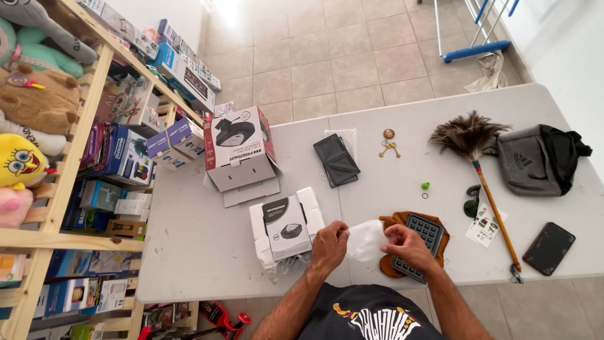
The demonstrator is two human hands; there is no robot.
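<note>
Both my hands pinch a clear plastic bag (pixel 367 240) just above the near edge of a white table (pixel 201 233). My left hand (pixel 329 243) grips the bag's left side, and my right hand (pixel 406 245) grips its right side. Under my right hand lies a black waffle grid plate (pixel 423 236) on a brown cloth (pixel 393 220). Left of my left hand sits a white foam block (pixel 309 204) with a booklet (pixel 285 226) on top.
An open cardboard appliance box (pixel 238 150) stands at the back left. Two stacked black plates (pixel 336 160), keys (pixel 389 146), a feather duster (pixel 479 157), a grey bag (pixel 535 160), sunglasses (pixel 472 201), a leaflet (pixel 484 226) and a dark phone (pixel 549 248) lie around. Wooden shelves (pixel 69 164) with boxes and plush toys flank the left.
</note>
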